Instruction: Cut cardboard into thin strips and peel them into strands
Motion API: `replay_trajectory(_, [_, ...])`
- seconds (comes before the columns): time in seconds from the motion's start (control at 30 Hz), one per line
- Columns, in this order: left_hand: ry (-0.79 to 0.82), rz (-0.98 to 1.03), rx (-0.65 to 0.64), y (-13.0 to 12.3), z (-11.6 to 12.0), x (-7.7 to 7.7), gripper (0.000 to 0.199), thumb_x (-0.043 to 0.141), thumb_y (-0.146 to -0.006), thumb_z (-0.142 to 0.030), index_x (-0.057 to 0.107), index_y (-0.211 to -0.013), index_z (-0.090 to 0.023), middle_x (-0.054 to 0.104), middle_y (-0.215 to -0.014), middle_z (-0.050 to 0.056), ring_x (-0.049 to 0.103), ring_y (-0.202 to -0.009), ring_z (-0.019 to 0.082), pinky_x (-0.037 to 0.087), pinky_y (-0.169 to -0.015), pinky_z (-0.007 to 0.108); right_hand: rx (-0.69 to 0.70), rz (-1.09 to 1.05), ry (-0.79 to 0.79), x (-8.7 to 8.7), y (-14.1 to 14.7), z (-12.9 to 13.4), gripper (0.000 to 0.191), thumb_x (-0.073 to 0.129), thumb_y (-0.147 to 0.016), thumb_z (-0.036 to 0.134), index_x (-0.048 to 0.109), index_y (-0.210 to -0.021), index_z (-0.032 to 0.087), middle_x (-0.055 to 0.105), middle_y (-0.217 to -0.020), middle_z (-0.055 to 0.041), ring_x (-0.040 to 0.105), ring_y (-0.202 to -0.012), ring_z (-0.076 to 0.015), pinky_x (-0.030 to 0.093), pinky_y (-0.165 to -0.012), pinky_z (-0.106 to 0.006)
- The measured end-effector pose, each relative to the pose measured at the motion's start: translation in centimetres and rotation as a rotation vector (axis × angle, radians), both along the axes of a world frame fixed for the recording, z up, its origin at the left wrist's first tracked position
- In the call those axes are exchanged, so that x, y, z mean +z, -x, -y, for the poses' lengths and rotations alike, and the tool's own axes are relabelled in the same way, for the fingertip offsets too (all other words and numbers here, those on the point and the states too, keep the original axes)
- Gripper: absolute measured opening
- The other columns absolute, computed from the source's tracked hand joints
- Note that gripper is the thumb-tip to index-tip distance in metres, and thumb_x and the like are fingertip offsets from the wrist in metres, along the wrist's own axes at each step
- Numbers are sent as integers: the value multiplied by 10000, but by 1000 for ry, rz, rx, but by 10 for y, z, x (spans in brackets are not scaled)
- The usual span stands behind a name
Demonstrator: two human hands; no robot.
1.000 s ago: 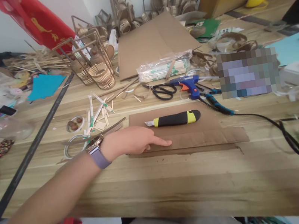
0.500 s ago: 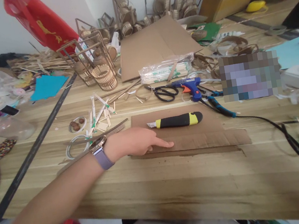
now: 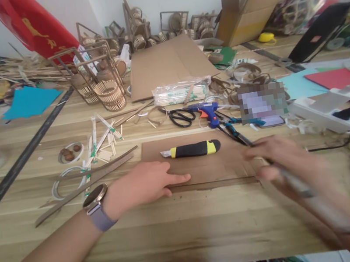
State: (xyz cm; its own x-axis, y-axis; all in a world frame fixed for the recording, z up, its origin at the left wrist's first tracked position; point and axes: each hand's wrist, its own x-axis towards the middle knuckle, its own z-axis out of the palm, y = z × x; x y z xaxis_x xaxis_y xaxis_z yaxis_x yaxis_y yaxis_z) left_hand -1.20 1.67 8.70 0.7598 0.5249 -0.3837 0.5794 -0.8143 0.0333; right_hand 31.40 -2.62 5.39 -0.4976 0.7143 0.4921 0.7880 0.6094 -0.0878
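Left grip [image 3: 151, 181], forefinger extended and thumb apart, rested on cardboard [image 3: 212, 167] on the tabletop [image 3: 165, 236], right grip [image 3: 287, 166] curled around a blurred grey object [image 3: 298, 182], while a white ring [image 3: 81, 154] enclosed brown balls [image 3: 68, 155] and a clear packet [image 3: 202, 83] held sticks [image 3: 174, 97].

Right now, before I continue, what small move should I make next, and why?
I would probably pick up the utility knife and set it off the cardboard. Its blade appears exposed, just beyond the left hand, which rests on that sheet, while the right hand seems to hold a long blurred object near the sheet's right end.
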Motion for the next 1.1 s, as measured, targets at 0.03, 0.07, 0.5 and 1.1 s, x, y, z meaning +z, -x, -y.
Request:
replay_trajectory(0.03, [-13, 26, 0, 1, 1, -2, 583, 619, -939, -312, 400, -1454, -476, 574, -874, 13, 556, -699, 184, 231, -500, 264, 42, 52, -22, -2, 2, -2, 306, 452, -1005, 447, 678, -1018, 242, 713, -991, -71, 650, -1003, -240, 521, -834, -368])
replay_trajectory(0.07, [-21, 45, 3, 2, 2, -4, 584, 618, -937, -293, 407, -1449, -477, 572, -864, 12, 554, -698, 186, 241, -505, 262, 81, 114, -34, -5, 4, -3, 355, 418, -1008, 471, 680, -975, 233, 725, -960, -78, 657, -988, -248, 516, -816, -370])
replay_trajectory(0.5, [-17, 69, 70, 1, 4, -4, 599, 658, -905, -272, 446, -1421, -490, 574, -856, 12, 571, -726, 193, 312, -534, 251, 37, 147, 230, -20, 4, -11, 322, 495, -969, 498, 643, -1041, 221, 740, -1004, -83, 692, -872, -237, 509, -748, -360])
replay_trajectory(1.1, [-20, 126, 88, 3, 6, -7, 498, 641, -929, -344, 501, -1391, -465, 582, -890, 21, 590, -783, 199, 385, -597, 249, -115, 254, 279, 10, 71, -89, 259, 524, -950, 320, 668, -1121, 188, 714, -1027, -121, 659, -965, -279, 499, -776, -372])
